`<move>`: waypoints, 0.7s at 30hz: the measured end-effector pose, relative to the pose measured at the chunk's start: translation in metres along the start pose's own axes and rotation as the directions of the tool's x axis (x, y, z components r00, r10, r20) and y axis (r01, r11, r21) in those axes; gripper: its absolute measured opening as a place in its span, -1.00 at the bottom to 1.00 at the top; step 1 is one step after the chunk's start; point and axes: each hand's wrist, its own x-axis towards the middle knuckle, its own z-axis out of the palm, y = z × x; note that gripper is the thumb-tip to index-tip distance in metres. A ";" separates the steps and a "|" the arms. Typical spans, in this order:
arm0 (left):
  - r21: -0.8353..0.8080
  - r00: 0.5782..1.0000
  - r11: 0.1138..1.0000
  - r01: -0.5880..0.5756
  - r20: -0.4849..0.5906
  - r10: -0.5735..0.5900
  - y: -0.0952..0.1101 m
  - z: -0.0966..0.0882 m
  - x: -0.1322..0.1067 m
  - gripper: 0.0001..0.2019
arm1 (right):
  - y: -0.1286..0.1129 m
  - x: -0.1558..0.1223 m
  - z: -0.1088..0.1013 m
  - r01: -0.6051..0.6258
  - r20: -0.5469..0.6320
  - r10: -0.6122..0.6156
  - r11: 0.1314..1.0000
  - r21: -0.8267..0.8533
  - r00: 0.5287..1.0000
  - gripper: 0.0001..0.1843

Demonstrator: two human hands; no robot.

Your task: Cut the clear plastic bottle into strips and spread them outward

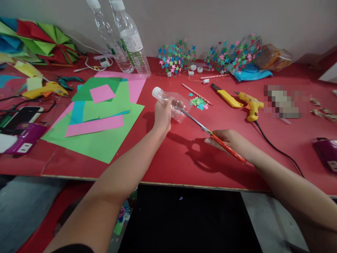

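My left hand (162,115) is wrapped round a small clear plastic bottle (176,104) with a white cap, held on its side just above the red table (184,154). My right hand (228,140) grips red-handled scissors (210,133). Their metal blades reach up and left to the bottle's wall near its bottom end. A small heap of coloured paper stars (199,103) lies just beyond the bottle.
Green, pink and blue paper sheets (100,119) lie at left, two tall clear bottles (129,42) behind them. A yellow utility knife (226,96), a yellow glue gun (252,104) with black cord, and star-covered pieces (176,58) sit at the back. Another glue gun (44,90) is far left.
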 end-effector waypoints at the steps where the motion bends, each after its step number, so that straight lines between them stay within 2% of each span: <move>1: 0.001 1.000 1.000 0.000 0.002 0.000 0.000 0.000 0.000 -0.92 | 0.000 0.000 0.000 0.001 0.002 -0.001 1.000 0.004 1.000 -0.38; 10: 0.004 0.998 0.999 -0.038 0.053 0.037 0.003 0.005 -0.009 -0.88 | 0.000 -0.004 -0.001 0.047 0.013 -0.047 0.998 -0.036 0.999 -0.45; 21: -0.006 0.995 0.995 -0.096 0.016 0.096 -0.005 0.000 -0.002 -0.84 | -0.006 -0.004 0.005 0.009 0.019 -0.010 0.998 0.059 1.000 -0.39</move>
